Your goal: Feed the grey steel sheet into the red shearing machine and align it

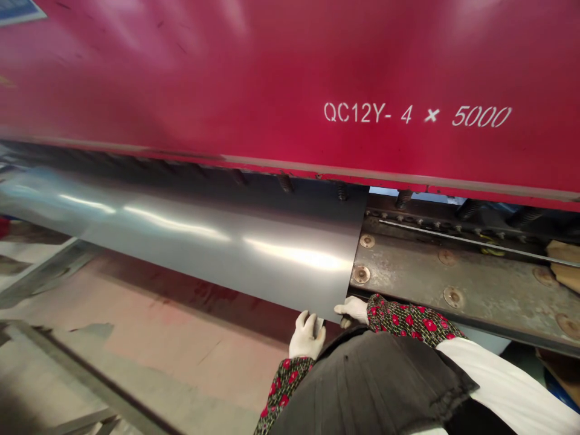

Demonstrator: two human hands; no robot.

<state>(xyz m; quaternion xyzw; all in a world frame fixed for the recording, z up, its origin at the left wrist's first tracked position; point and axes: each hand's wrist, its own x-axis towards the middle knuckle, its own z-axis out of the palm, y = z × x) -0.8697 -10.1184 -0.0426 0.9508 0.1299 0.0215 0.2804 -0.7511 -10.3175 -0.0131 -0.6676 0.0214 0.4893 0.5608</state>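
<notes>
A thin, shiny steel sheet [226,241] runs in from the left and slides under the front of a red guillotine shear [226,78] marked "QC12Y-4 x 5000". My left hand [307,335], in a white glove, pinches the sheet's near edge close to its corner. My right hand [351,311], also gloved, meets that corner from the right, and its fingers seem to hold the edge. The sheet's far edge is hidden beneath the machine. A dark apron [371,386] on my body covers the lower view and part of both forearms.
A worn metal shear table [453,284] with round bolted inserts lies right of the sheet. Coiled hold-down parts [403,198] line the machine's underside. Cardboard [562,266] rests at the right, and a metal frame [67,374] stands over the stained floor [181,344] at the left.
</notes>
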